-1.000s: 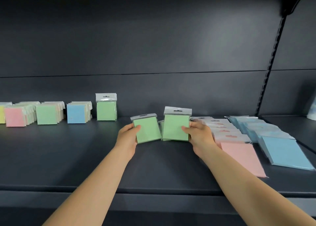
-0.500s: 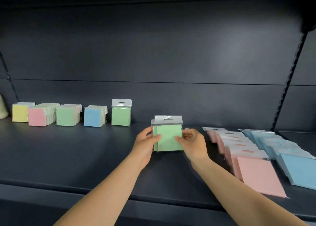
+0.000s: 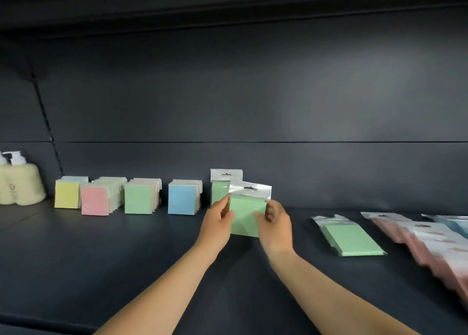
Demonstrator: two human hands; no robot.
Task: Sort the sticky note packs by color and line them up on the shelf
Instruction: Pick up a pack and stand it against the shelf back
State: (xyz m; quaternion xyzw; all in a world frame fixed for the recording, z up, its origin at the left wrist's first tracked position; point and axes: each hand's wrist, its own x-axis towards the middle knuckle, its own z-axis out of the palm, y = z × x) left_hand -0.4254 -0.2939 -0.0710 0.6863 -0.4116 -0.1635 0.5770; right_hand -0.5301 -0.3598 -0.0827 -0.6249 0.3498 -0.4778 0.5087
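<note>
Both hands, left hand (image 3: 219, 217) and right hand (image 3: 274, 220), pinch a green pack (image 3: 245, 218) by its sides toward the shelf's (image 3: 126, 271) back edge, just beside the standing green pack (image 3: 219, 191), which a careless nudge could topple.

- Dark shelf (image 3: 101, 271), matte, back panel behind.
- Rear left, upright rows: yellow packs (image 3: 67, 195), pink packs (image 3: 95, 200), green packs (image 3: 138, 199), blue packs (image 3: 182, 199), one green pack (image 3: 219, 189) with hang tab.
- Far left: cream bundle (image 3: 20, 185).
- Right, lying flat: green pack stack (image 3: 352, 238), pink packs (image 3: 430, 243), blue packs (image 3: 455, 220) at frame edge.
</note>
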